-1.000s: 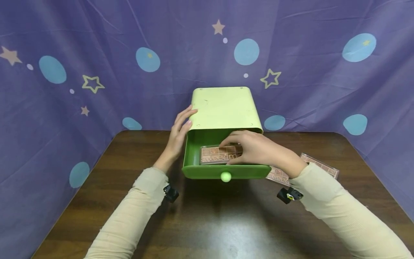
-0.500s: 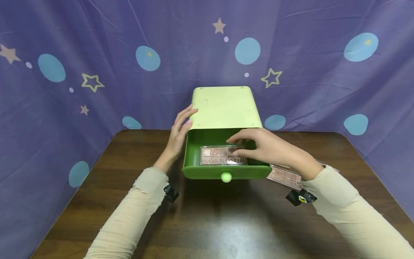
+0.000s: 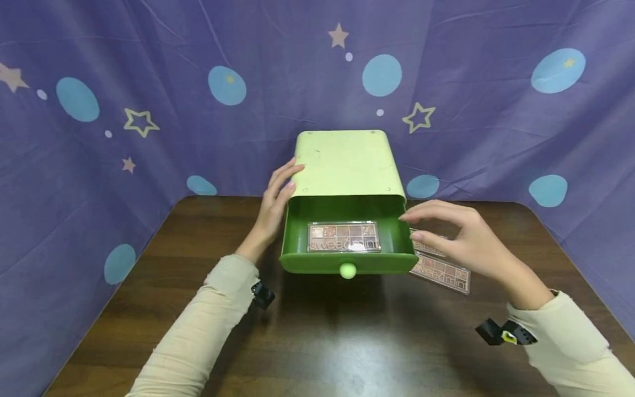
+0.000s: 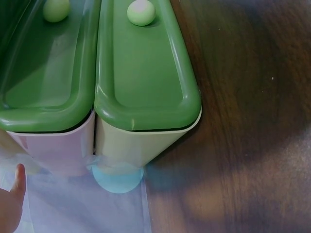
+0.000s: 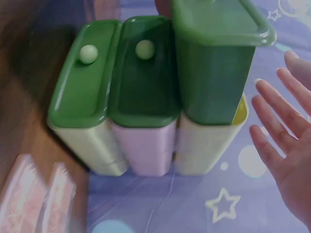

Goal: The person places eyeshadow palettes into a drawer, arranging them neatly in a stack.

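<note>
Head view: the left hand (image 3: 275,205) lies flat-fingered against the cabinet (image 3: 345,164) — bracing it, likely. The right hand (image 3: 458,238), fingers loose and empty, hovers right of its pulled-out drawer (image 3: 347,262), where one palette (image 3: 343,237) lies; spare palettes (image 3: 440,271) sit right of the drawer.

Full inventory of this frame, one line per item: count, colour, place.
drawer unit: 1, pale green shell, three stacked drawers per the wrist views, back centre of table
open drawer: 1, dark green with pale knob, top level, pulled out
palette in drawer: 1, pink-brown, flat inside
palettes on table: 2, pink-brown, right of the drawer
table: 1, dark brown wood
backdrop: 1, purple with blue dots and stars, behind and at the sides
left hand: flat against the unit's left side
right hand: open, above the table palettes
</note>
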`<action>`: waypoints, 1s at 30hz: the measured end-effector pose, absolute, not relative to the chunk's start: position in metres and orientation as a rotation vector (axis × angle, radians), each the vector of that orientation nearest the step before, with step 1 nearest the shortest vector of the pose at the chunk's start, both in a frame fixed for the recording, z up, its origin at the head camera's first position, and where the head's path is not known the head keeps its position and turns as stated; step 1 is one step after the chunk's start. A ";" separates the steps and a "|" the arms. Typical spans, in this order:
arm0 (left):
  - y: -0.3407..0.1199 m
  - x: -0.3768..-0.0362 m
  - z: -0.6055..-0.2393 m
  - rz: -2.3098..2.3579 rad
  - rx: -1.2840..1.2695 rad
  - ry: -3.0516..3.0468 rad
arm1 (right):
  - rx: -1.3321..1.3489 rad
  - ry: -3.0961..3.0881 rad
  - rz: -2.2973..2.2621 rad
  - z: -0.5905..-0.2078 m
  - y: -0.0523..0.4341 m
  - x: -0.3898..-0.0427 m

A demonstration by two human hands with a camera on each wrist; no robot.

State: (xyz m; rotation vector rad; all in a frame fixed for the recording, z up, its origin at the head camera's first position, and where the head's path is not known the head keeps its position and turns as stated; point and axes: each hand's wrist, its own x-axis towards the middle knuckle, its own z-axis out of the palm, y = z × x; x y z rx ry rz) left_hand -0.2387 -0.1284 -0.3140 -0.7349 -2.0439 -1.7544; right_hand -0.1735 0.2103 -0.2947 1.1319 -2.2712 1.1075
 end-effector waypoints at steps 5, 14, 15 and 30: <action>-0.128 -0.238 -0.313 -1.745 -0.738 -2.040 | 1.026 -2.234 1.210 -0.308 0.227 -0.168; -0.128 -0.238 -0.314 -1.748 -0.734 -2.044 | 0.844 -2.312 1.293 -0.346 0.261 -0.161; -0.128 -0.238 -0.314 -1.748 -0.734 -2.043 | 0.815 -2.331 1.293 -0.350 0.264 -0.161; -0.135 -0.267 -0.344 -1.717 -0.756 -1.990 | 0.592 -2.520 1.248 -0.404 0.302 -0.163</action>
